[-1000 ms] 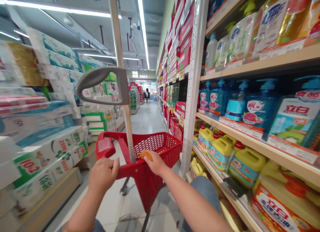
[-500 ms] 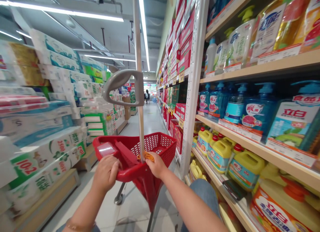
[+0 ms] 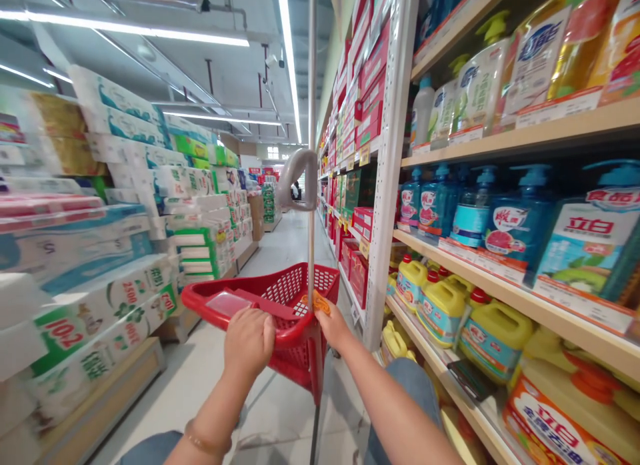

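Note:
A red plastic shopping basket (image 3: 295,355) with perforated walls stands before me on a frame. A tall metal pole (image 3: 311,245) rises at its corner, bearing a grey loop handle (image 3: 315,181). My left hand (image 3: 249,338) is closed over the near rim, fingers curled inward. At the corner by the pole, my right hand (image 3: 334,326) pinches a small orange cloth (image 3: 320,303) against the rim. Part of the cloth is hidden by the fingers. A clear panel (image 3: 225,303) sits along the basket's left inside edge.
Close on the right, shelves (image 3: 500,271) hold blue pump bottles (image 3: 507,218) and yellow jugs (image 3: 493,331). Stacked tissue packs (image 3: 110,311) line the left side. Between them an aisle floor (image 3: 287,241) runs ahead past red boxes (image 3: 370,78).
The basket has turned, and its pole and grey handle have swung to the right. Both hands have moved right with the rim, still holding on.

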`<state>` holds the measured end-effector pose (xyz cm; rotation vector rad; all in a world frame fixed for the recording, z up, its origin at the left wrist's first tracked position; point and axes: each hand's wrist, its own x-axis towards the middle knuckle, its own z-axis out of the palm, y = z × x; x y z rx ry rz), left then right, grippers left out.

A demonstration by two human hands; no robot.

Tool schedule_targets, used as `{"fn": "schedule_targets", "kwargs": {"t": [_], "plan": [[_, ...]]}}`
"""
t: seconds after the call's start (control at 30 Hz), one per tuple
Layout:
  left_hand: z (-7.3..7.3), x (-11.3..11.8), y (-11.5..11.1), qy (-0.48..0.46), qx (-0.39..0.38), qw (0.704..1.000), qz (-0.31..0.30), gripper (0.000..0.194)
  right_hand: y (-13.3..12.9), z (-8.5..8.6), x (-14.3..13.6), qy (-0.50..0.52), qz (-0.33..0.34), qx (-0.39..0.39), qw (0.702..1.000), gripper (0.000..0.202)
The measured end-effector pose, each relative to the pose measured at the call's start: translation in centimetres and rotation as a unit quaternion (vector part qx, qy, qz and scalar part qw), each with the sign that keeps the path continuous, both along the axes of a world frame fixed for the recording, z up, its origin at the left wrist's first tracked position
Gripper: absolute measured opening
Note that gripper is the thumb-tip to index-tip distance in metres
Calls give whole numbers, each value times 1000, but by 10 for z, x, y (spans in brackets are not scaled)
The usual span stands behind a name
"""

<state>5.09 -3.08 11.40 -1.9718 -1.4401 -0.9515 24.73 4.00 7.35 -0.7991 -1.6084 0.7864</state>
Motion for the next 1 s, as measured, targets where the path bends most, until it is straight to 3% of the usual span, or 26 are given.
{"fn": "schedule_targets", "kwargs": {"t": [0.1,0.2,0.23,0.3,0.37,0.57,0.63,0.7,0.8,0.87,1.0], "plan": [[10,19,-4,31,-67,997,-18,41,-16,0,-6,-5,-96,-4,995,44],[26,8,5,56,-117,990,-59,37,-41,-3,-7,-43,-178,38,982,52],[31,-1,10,44,-118,991,-35,38,-49,-3,-6,-62,-191,58,978,54],[40,-19,20,-3,-130,989,70,41,-59,2,-3,-100,-192,94,972,56],[45,-27,26,-4,-161,981,108,45,-64,16,-3,-139,-183,115,966,52],[44,10,16,13,-155,978,139,47,-70,67,-37,-317,-181,128,922,42],[44,12,14,42,-174,978,111,42,-73,71,-46,-342,-154,151,914,44],[44,0,16,78,-213,971,82,39,-73,69,-42,-357,-152,167,906,50],[43,-28,21,117,-261,953,100,42,-64,65,-18,-385,-197,136,891,53],[39,-37,23,133,-260,949,116,45,-53,67,-4,-396,-239,95,882,45],[34,-19,24,141,-255,949,117,54,-42,75,-13,-398,-274,75,872,36]]}}
